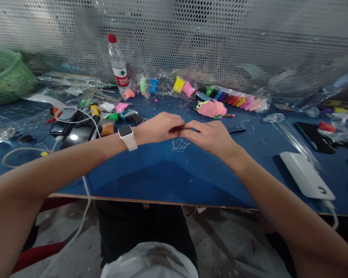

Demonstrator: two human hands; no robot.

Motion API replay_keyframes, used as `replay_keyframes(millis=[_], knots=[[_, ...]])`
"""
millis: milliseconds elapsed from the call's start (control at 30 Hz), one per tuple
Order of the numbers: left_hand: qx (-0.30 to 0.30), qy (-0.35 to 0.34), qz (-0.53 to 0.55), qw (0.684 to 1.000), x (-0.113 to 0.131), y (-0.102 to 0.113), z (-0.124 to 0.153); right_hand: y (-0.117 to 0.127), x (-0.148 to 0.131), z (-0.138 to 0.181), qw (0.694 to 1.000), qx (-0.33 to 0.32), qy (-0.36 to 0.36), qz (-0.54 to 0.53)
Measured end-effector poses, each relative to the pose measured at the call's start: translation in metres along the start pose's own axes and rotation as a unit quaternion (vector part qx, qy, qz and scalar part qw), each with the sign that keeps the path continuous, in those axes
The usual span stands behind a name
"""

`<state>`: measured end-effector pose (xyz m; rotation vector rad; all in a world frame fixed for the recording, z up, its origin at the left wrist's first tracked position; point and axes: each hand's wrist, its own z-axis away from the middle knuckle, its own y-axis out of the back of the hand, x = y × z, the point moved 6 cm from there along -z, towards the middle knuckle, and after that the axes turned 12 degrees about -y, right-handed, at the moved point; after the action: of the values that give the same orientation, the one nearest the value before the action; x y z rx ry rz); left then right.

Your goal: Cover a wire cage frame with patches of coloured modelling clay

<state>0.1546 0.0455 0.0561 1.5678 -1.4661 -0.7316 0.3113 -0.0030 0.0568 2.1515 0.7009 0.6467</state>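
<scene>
Over the middle of the blue table, my left hand (164,126) and my right hand (210,137) meet at the fingertips. Both are closed in a pinch. A small piece of thin, pale wire mesh (180,144) shows just under the joined fingers and appears held by them; its upper part is hidden. Behind my right hand lies a pink clay figure (211,109) with a yellow-green end and green bits. A black strip (237,129) is on the table beside my right wrist.
A water bottle (118,63) stands before the perforated metal panel (220,34). Clay packs (240,99) line the back. At left are a green basket (10,83), a white cable (85,185) and a dark device (78,133); at right, a white power bank (306,175) and phone (314,137).
</scene>
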Motion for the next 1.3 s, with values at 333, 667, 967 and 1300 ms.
replay_keyframes(millis=[333, 667, 967, 1300], knots=[[0.004, 0.0, 0.095, 0.996, -0.004, -0.001, -0.004, 0.004, -0.006, -0.01, 0.995, -0.083, 0.002, -0.054], [-0.064, 0.049, 0.335, 0.939, -0.007, -0.023, 0.007, 0.015, -0.021, -0.01, 0.984, -0.118, 0.017, -0.131], [-0.092, 0.026, 0.386, 0.918, 0.002, -0.038, 0.016, 0.007, -0.025, -0.013, 0.929, -0.234, -0.027, -0.284], [-0.098, 0.109, 0.358, 0.922, -0.011, -0.041, 0.021, -0.015, -0.009, -0.007, 0.866, -0.207, -0.14, -0.433]])
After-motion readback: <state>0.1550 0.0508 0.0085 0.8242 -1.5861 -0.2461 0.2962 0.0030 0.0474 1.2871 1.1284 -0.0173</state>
